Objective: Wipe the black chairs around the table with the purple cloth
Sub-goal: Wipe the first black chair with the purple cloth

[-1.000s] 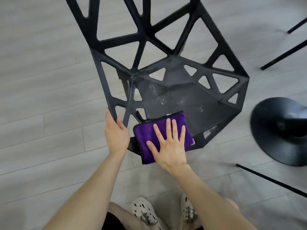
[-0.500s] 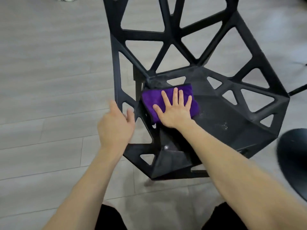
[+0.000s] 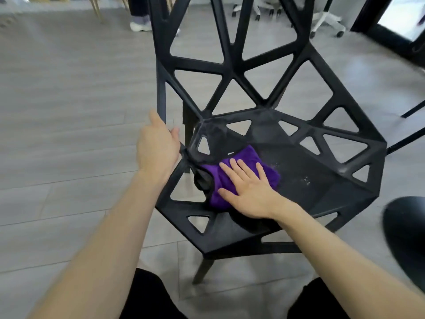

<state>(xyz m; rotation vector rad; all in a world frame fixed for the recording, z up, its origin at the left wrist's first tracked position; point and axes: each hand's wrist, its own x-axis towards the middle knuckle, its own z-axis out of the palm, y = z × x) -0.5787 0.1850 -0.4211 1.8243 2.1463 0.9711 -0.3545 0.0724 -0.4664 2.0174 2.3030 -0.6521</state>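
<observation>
Purple cloth (image 3: 241, 178) lies bunched on the seat of the black chair (image 3: 299, 171), pinned under the right hand (image 3: 250, 192), which presses down flat with the fingers spread and straight; nothing is gripped, the palm simply rests on top. Cloth shows beyond the fingertips and to their left, where it reaches the seat's left edge beside a dark cut-out. To the right of that hand the bare seat carries a few pale specks (image 3: 307, 180), and past them the triangular openings of the seat's far rim.

Left of the cloth, the left hand (image 3: 156, 148) is curled around the chair's side strut, thumb up along the bar and fingers wrapped behind it, so it has hold of the frame itself. Above both hands rises the open lattice back of the chair, grey plank floor (image 3: 69, 111) showing through every gap.

Off to the right of the wiping hand, well apart, a rounded black shape (image 3: 407, 236) sits at the frame's edge, blurred; I cannot tell what it is. Thin black legs (image 3: 411, 137) cross the floor above it. Far beyond the chair back stand white castor bases (image 3: 326, 21) of office chairs and someone's pale shoe (image 3: 140, 25). Nearest the viewer, below both forearms, dark trousers (image 3: 147, 298) cover the person's knees.
</observation>
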